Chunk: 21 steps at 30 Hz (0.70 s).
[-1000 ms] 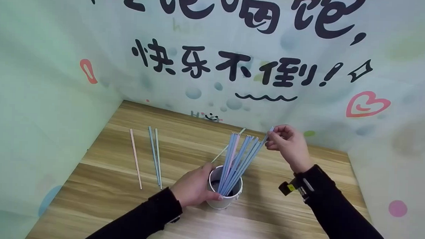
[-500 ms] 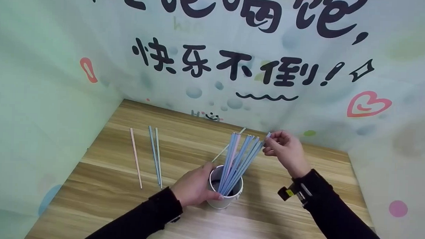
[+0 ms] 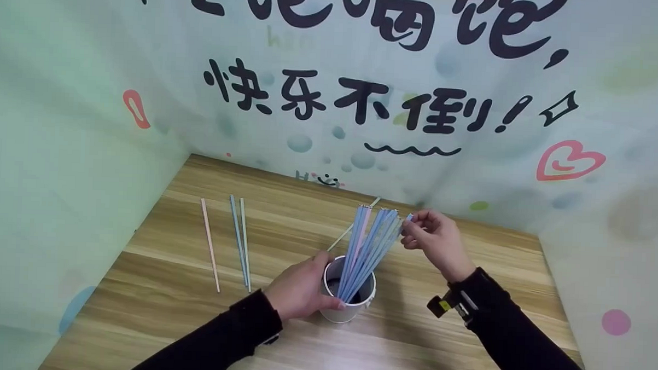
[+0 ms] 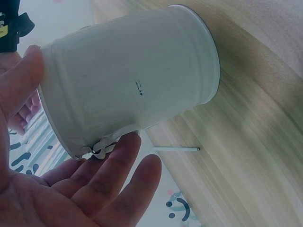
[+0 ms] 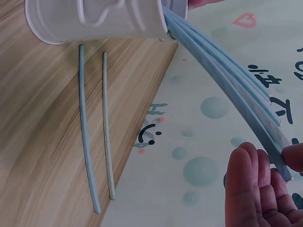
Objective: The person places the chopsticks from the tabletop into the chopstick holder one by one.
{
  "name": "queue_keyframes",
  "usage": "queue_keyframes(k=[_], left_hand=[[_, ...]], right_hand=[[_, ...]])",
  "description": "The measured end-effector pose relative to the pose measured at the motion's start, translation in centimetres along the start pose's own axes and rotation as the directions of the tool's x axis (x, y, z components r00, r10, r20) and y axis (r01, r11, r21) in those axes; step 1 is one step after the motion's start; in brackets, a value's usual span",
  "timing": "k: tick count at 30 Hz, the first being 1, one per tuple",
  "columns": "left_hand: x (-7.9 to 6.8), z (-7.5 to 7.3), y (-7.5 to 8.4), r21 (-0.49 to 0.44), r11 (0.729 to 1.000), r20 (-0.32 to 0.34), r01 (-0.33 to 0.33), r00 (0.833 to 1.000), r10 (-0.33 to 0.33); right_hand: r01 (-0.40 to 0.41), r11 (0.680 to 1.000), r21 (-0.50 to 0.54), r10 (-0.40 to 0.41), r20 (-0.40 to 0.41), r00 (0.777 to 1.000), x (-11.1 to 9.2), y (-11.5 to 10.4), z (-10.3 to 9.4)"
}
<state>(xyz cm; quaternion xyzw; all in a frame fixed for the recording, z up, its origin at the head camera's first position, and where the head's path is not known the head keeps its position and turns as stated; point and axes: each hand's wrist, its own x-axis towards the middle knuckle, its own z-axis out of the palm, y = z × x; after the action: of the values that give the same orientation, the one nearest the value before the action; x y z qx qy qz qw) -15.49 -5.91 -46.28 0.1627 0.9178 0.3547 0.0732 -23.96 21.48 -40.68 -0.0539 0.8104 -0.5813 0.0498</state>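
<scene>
A small white bucket (image 3: pixel 338 317) stands upright on the wooden table, holding several blue straws (image 3: pixel 354 235) and a pink one that lean out over its rim. My left hand (image 3: pixel 298 290) grips the bucket near the rim; in the left wrist view the thumb (image 4: pixel 31 78) lies on one side and fingers rest by the handle joint. At the bundle's right edge, my right hand (image 3: pixel 436 241) pinches the top end of a blue straw (image 3: pixel 409 217) between thumb and fingers. Its lower part merges with the bundle; the right wrist view shows it running into the bucket (image 5: pixel 99 19).
Left of the bucket lie a pink straw (image 3: pixel 210 245), a blue straw (image 3: pixel 239 242) and a pale green straw (image 3: pixel 246 245). Another pale green straw (image 3: pixel 341 237) lies behind the bucket. A printed cloth (image 3: pixel 287 134) walls the table (image 3: pixel 155 305) at back and sides.
My right hand has moved down and slightly left, and the pinched straw's end sits lower, nearer the bundle's tops. The left hand and bucket have stayed in place.
</scene>
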Motion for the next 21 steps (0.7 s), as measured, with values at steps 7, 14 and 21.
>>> queue_keyframes(k=[7,14,21], left_hand=[[0.0,0.0,0.0,-0.005,1.0,0.005,0.01,1.0,-0.01],[-0.1,0.0,0.0,-0.005,1.0,0.006,0.016,1.0,-0.016],[-0.1,-0.1,0.0,-0.007,1.0,0.013,0.016,1.0,-0.016]], right_hand=[[0.006,1.0,-0.003,-0.006,0.017,1.0,-0.2,0.1,0.3],[0.004,1.0,0.019,-0.005,0.039,0.999,-0.5,0.4,0.9],[0.001,1.0,0.007,-0.002,0.073,0.997,-0.6,0.6,1.1]])
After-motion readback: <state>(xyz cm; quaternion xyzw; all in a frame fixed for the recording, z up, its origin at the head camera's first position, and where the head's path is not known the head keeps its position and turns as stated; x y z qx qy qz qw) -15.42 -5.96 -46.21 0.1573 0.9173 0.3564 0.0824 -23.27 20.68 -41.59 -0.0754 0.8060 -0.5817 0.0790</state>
